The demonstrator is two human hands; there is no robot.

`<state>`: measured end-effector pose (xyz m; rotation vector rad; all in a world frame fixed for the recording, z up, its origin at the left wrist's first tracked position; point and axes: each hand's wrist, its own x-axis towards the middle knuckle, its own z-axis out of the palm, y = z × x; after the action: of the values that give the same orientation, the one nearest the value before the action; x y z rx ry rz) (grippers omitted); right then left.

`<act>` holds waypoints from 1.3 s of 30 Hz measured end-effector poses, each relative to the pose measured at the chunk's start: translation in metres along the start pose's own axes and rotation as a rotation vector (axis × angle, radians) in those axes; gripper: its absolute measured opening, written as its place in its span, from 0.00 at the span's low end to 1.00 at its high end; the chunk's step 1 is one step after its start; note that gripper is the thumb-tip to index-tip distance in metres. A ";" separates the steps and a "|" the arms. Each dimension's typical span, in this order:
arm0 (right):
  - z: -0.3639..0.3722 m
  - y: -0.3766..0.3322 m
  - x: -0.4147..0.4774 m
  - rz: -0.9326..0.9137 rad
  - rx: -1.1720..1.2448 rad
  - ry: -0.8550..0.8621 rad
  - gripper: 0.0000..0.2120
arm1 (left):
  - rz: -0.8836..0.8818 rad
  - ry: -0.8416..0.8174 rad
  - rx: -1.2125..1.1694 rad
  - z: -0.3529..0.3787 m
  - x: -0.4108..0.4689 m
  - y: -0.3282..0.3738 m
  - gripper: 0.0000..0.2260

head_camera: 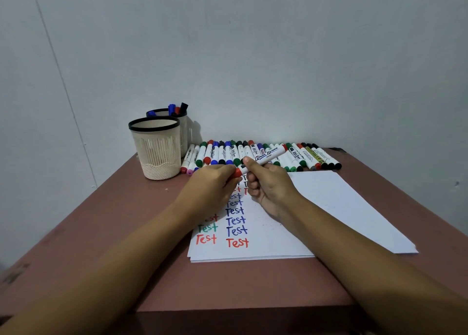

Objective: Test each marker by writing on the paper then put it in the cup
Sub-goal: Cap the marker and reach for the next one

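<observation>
Left hand (215,180) pinches the red cap (237,172); right hand (271,187) fingers (253,182) grip white marker (268,154).

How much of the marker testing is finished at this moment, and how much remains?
Done: several "Test" words on the paper, and a few markers stand in the rear cup. In hand: the right hand holds a red marker while the left hand grips its red end. Left: the long row of markers by the wall.
</observation>
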<state>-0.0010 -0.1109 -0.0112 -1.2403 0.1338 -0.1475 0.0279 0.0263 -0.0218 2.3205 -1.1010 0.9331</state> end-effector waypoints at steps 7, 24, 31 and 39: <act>-0.002 -0.004 0.002 -0.019 -0.064 -0.001 0.11 | -0.096 -0.009 -0.105 0.000 0.002 -0.002 0.11; -0.020 0.014 0.015 -0.386 -1.070 0.092 0.12 | -0.616 0.446 -0.583 -0.046 0.026 -0.024 0.06; -0.027 0.020 0.023 -0.390 -1.217 0.066 0.15 | -0.627 0.471 -0.236 -0.101 0.078 -0.076 0.03; -0.025 0.021 0.027 -0.414 -1.267 0.080 0.16 | -0.745 0.178 0.021 -0.106 0.104 -0.127 0.07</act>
<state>0.0219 -0.1330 -0.0393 -2.5229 0.0216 -0.5211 0.1350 0.1131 0.1164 2.3148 -0.1112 0.8157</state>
